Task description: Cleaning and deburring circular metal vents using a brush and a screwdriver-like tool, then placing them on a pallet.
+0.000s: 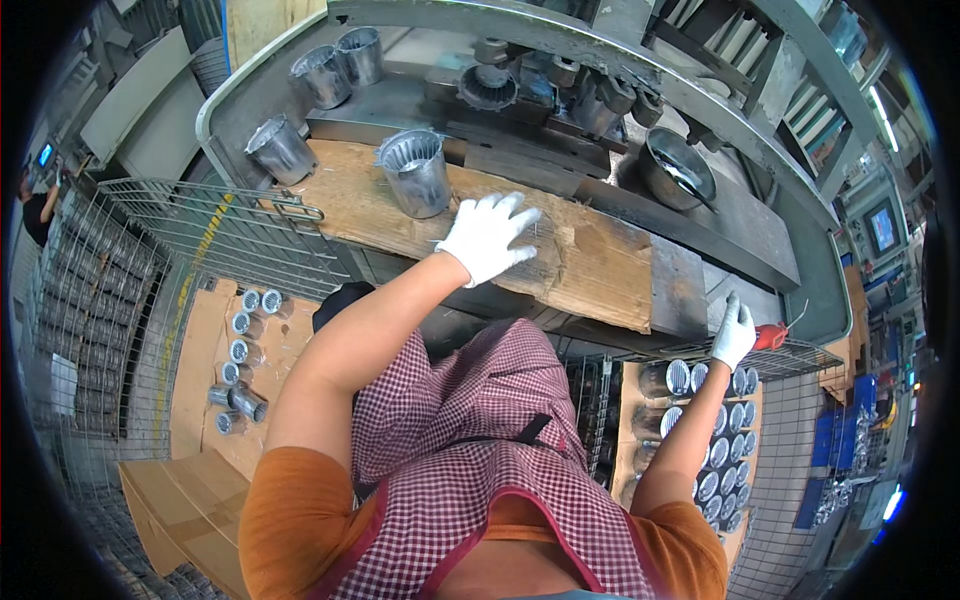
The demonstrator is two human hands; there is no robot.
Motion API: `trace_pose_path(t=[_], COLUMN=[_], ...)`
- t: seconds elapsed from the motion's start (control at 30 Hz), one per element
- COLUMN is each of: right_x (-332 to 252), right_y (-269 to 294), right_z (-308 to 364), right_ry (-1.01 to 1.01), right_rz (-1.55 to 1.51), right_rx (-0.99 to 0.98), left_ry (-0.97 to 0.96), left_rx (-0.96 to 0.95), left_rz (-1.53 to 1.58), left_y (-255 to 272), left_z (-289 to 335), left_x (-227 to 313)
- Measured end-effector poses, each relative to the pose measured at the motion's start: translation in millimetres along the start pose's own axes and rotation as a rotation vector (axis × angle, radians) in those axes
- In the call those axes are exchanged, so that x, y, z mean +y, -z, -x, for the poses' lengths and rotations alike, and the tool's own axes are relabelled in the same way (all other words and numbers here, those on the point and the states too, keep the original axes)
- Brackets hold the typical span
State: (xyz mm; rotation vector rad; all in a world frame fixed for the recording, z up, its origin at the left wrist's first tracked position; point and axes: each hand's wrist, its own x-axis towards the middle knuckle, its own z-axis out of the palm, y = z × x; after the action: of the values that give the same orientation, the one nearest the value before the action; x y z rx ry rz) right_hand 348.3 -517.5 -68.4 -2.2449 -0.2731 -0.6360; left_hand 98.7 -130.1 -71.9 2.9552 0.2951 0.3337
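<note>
My left hand (489, 236), in a white glove, lies flat with fingers spread on the worn wooden board (590, 262), just right of a finned metal cylinder (416, 172) that stands upright on the board. My right hand (733, 331), also gloved, hangs low at the right over the edge of a wire crate (800, 352), next to a red tool (772, 336); whether it grips the tool I cannot tell. The crate beneath holds several round metal parts (722, 430).
More metal cylinders (281, 149) stand at the bench's left and back. A metal bowl (677, 167) sits at the right of the machine table (760, 250). A wire cage (205, 225) stands at left, with several cylinders on cardboard (200, 340) below.
</note>
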Motion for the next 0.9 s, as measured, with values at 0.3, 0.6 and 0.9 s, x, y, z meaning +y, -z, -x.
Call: trace_pose_path(t=[0.3, 0.6, 0.9], right_x=[0.0, -1.5, 3.9], right_y=[-1.0, 0.2, -2.5], right_z=[0.7, 0.7, 1.1], right_ry=[0.03, 0.014, 0.034], right_rz=[0.0, -0.004, 0.008], right_rx=[0.027, 0.013, 0.015], left_ry=[0.02, -0.034, -0.068], left_rx=[0.503, 0.66, 0.753], left_rz=[-0.015, -0.025, -0.063], left_y=[1.5, 0.6, -1.8], left_z=[-7.2, -7.6, -7.0], left_x=[1.6, 2.5, 3.3])
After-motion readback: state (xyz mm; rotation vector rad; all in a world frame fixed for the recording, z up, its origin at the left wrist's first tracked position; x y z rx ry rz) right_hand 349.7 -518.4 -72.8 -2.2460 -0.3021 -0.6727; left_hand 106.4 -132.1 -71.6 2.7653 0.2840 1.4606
